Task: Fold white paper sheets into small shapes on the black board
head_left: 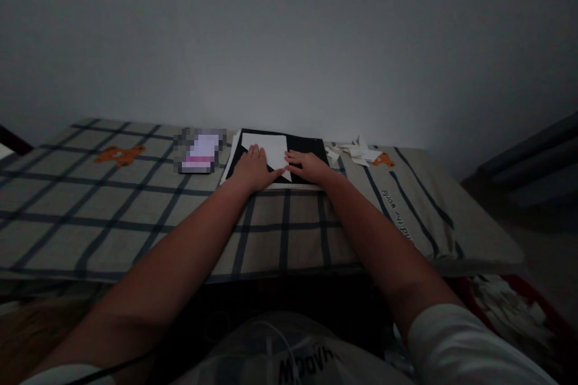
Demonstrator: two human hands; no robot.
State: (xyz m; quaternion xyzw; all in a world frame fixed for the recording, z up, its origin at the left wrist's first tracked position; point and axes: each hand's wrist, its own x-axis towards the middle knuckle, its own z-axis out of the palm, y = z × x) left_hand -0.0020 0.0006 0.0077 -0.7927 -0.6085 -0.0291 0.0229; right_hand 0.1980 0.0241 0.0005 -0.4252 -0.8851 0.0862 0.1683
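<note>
Left of the left hand lies the grey checked cloth [112,204]. The left hand [253,167] rests flat, fingers spread, on a white folded paper sheet [273,147] lying on a black rectangular board [307,145]. The right hand [307,164], also flat and unclenched, presses the sheet's right edge. Small white folded paper pieces [356,152] lie just right of it.

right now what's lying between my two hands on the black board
The white paper lies between the left hand and the right hand, its pointed corner in the gap and both hands touching it; the head view shows this.
</note>
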